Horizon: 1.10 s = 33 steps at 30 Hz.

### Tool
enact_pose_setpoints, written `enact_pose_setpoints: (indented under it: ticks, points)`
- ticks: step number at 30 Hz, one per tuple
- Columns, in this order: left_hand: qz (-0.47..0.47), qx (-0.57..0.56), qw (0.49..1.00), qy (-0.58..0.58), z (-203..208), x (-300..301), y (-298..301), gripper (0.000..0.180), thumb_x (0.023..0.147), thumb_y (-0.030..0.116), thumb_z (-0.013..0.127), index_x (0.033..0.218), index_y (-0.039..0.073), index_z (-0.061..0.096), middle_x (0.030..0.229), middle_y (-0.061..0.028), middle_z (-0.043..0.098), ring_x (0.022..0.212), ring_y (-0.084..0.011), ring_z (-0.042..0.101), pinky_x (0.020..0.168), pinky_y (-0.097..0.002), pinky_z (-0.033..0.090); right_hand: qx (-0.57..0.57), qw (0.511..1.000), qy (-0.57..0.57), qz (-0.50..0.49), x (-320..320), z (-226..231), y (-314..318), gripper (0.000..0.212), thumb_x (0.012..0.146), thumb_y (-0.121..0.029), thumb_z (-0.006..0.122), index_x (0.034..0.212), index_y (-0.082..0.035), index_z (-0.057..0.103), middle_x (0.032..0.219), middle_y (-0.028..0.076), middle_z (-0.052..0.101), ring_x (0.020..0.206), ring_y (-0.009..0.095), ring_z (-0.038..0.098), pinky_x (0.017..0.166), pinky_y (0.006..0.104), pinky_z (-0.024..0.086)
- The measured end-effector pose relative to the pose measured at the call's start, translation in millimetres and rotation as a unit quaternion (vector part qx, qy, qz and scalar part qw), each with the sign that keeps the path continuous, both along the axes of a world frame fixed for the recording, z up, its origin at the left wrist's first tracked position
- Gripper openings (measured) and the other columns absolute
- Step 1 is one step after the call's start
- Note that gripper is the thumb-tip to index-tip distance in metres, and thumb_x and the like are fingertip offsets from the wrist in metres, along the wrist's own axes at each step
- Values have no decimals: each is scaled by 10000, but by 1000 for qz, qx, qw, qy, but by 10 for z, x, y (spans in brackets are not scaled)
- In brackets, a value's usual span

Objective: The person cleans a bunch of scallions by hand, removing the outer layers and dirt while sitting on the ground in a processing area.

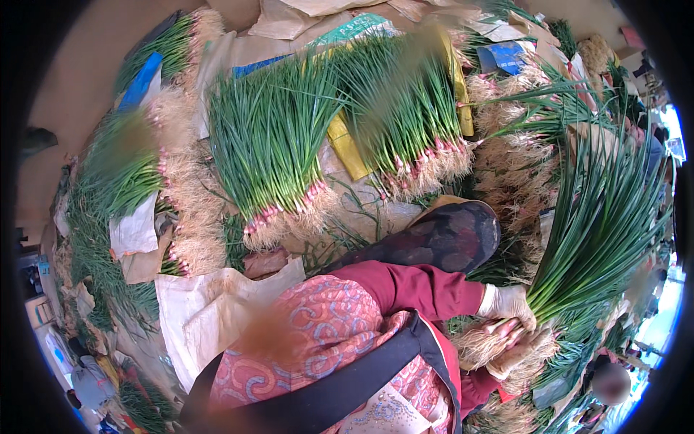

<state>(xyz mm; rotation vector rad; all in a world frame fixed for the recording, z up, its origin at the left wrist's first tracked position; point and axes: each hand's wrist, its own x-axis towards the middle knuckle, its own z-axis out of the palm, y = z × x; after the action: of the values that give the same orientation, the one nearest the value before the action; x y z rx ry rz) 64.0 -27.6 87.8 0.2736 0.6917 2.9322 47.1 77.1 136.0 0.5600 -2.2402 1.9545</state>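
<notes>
A thick bunch of spring onions is at my right side, its long green leaves fanning away toward the upper right. My left hand, in a pale glove, closes round the stems just above the pinkish bulbs. Beneath it, my right hand, also gloved, grips the same bunch by the root end; roots partly cover its fingers. Pale stringy roots spill out around both hands.
Two flat rows of spring onions, one on the left and one on the right, lie ahead beside a yellow strip. More bunches are piled at far left. A white sack lies near my lap. Other people are at the right edge.
</notes>
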Motion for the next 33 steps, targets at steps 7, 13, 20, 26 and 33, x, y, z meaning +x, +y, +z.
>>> enact_pose_setpoints:
  ticks: [7,13,20,26,33]
  points:
    - [137,11,989,62,575,589,-761,220,722,17,679,914,-54,598,664,-114,633,565,-171,626,493,-269,510,53,983,-34,172,395,125,-441,305,940,-297,388,1130,-67,327,957,56,388,832,141,383,696,283,283]
    - [308,-118,942,61,524,1015,-1345,221,781,122,642,920,-50,628,838,-123,655,728,-167,639,685,-301,515,146,923,-79,347,821,116,-843,248,941,-313,394,942,-66,419,722,11,365,618,97,331,546,258,218]
    - [373,68,918,114,435,1647,-2198,294,828,117,526,1039,-87,547,849,-184,627,813,-358,627,831,-459,478,118,880,-161,431,1057,37,-899,423,937,-333,398,595,-85,419,441,-17,320,386,71,298,395,242,165]
    - [469,-109,875,-50,-152,2878,-2714,393,816,169,564,1121,-65,481,1007,-174,580,926,-376,602,843,-485,493,105,889,-80,439,778,76,-845,460,940,-342,401,549,-98,394,447,-4,347,382,89,299,384,261,196]
    - [392,-72,851,-342,-1838,4157,-2291,360,871,199,457,1164,-6,497,943,-193,620,824,-305,636,692,-345,537,-11,944,-201,262,372,168,-758,384,957,-331,391,632,-128,402,479,-41,292,384,60,233,372,229,137]
